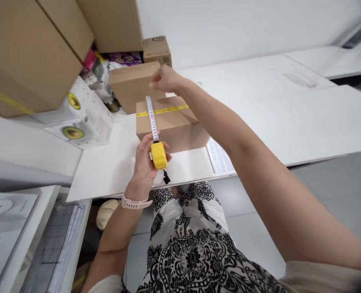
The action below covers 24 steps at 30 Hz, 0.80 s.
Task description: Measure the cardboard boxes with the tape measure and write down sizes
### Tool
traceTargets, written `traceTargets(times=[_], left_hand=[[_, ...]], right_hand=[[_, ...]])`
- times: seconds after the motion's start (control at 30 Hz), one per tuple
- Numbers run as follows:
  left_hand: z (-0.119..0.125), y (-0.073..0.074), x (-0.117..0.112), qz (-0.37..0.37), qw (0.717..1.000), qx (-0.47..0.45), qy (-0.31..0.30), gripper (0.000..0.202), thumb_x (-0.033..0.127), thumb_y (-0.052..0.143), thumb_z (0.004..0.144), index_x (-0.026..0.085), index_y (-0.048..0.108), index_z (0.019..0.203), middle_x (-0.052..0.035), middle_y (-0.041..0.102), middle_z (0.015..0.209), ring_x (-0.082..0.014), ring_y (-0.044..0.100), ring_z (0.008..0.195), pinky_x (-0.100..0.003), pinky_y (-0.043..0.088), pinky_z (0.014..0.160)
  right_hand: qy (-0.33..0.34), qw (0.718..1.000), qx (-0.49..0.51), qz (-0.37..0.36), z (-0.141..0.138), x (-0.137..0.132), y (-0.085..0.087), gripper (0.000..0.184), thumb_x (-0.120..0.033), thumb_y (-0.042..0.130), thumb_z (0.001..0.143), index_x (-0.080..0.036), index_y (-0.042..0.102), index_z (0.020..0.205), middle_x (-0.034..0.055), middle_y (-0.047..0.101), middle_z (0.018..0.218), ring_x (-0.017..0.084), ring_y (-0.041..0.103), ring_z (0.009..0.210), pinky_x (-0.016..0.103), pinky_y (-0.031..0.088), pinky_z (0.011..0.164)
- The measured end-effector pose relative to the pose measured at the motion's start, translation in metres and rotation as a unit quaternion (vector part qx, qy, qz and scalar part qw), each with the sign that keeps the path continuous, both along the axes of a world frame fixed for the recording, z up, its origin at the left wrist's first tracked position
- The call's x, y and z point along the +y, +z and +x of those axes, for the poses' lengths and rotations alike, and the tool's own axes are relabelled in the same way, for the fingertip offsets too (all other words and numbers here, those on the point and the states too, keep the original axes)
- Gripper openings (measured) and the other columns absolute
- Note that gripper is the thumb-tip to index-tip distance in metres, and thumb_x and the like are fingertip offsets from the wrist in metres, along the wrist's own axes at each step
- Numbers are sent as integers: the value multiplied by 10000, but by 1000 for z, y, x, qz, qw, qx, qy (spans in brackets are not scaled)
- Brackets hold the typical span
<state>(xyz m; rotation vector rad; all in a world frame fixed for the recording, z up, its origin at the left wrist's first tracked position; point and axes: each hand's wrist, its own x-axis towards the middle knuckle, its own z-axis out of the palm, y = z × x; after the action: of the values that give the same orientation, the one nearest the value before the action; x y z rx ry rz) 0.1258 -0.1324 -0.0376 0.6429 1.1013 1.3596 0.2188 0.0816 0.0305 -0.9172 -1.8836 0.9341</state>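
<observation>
At the near side of the white table (259,101), the left hand (144,156) grips the yellow tape measure (159,155) by its case, with the fingers closed around it and the strap (166,178) hanging below. The blade (151,116) is extended away from the case and lies across the top of the cardboard box (186,136), crossing the yellow strip (171,110); whether it rests flat on the cardboard cannot be confirmed. Its free end reaches near the far edge of the box. The right hand (165,78) is raised beyond that edge, in front of a second carton (128,87), with its fingers curled in tight; blur prevents telling whether anything small is pinched in them. The blade tip appears apart from the right hand. Status, as judged from this position: box closed, blade drawn out and aligned over one side of the top. Not yet done: retraction of the blade into its case. The printed sheet (219,158) lies just beside the box; neither hand touches it.
</observation>
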Motion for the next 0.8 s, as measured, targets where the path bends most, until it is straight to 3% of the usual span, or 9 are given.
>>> traceTargets(times=[0.07, 0.13, 0.23, 0.3, 0.37, 0.47, 0.53, 0.63, 0.8], left_hand=[[0, -2, 6, 4, 1000, 18, 15, 257, 218, 577, 760, 206, 582, 1017, 18, 666, 586, -147, 584, 380, -244, 449, 389], [1, -4, 11, 10, 999, 31, 28, 219, 231, 580, 771, 215, 597, 989, 20, 669, 586, -139, 584, 386, -238, 455, 388], [4, -2, 11, 29, 998, 48, 39, 178, 240, 603, 778, 221, 613, 954, 23, 663, 579, -137, 582, 384, -237, 459, 382], [9, 0, 3, 56, 996, 61, 29, 172, 239, 632, 786, 220, 626, 957, 27, 653, 575, -133, 578, 381, -231, 452, 373], [20, 0, -9, 82, 994, 66, -19, 153, 257, 653, 818, 218, 641, 965, 29, 648, 582, -121, 566, 374, -213, 422, 349], [46, -9, -33, 61, 983, 39, -166, 131, 330, 652, 882, 204, 652, 914, 26, 636, 598, -92, 541, 371, -189, 383, 332], [66, -20, -48, 14, 958, 5, -286, 183, 366, 650, 900, 189, 643, 852, 25, 619, 596, -73, 523, 385, -179, 381, 352], [92, -38, -66, -60, 911, -15, -408, 245, 396, 612, 929, 178, 623, 818, 29, 586, 590, -53, 475, 418, -177, 377, 401], [109, -42, -59, -12, 899, 157, -408, 238, 383, 599, 917, 186, 591, 783, 20, 579, 669, -78, 490, 552, -217, 406, 517]], right_hand=[[-41, 997, -61, 36, 29, -9, 26, 250, -119, 603, 935, -179, 563, 696, -36, 504, 689, 145, 603, 871, 446, 527, 1004], [-85, 992, -3, 94, 71, -28, 46, 91, -153, 551, 969, -152, 618, 907, -50, 605, 843, 121, 626, 856, 412, 558, 941], [-184, 973, 69, 119, 144, -59, 40, 120, -189, 544, 930, -214, 585, 820, -52, 599, 778, 101, 616, 719, 282, 571, 720], [-274, 953, 84, 92, 192, -69, 8, 190, -163, 583, 895, -211, 518, 723, -27, 579, 687, 104, 561, 610, 266, 527, 590], [-353, 934, 40, 26, 236, -68, -41, 250, -210, 614, 894, -214, 490, 677, -13, 552, 625, 107, 507, 525, 308, 521, 564], [-366, 929, -37, -33, 283, -59, -119, 218, -208, 675, 841, -194, 541, 670, -9, 514, 592, 140, 547, 568, 370, 547, 633], [-377, 916, -104, -90, 299, -55, -157, 170, -197, 648, 836, -182, 583, 680, 14, 534, 600, 175, 574, 591, 423, 547, 660], [-378, 896, -197, -127, 303, -54, -185, 116, -193, 576, 867, -169, 668, 801, 60, 610, 684, 220, 609, 663, 457, 530, 713], [-296, 855, -425, 10, 292, -42, -191, 448, -55, 438, 888, -178, 653, 1261, 157, 687, 1054, 304, 616, 963, 438, 475, 780]])
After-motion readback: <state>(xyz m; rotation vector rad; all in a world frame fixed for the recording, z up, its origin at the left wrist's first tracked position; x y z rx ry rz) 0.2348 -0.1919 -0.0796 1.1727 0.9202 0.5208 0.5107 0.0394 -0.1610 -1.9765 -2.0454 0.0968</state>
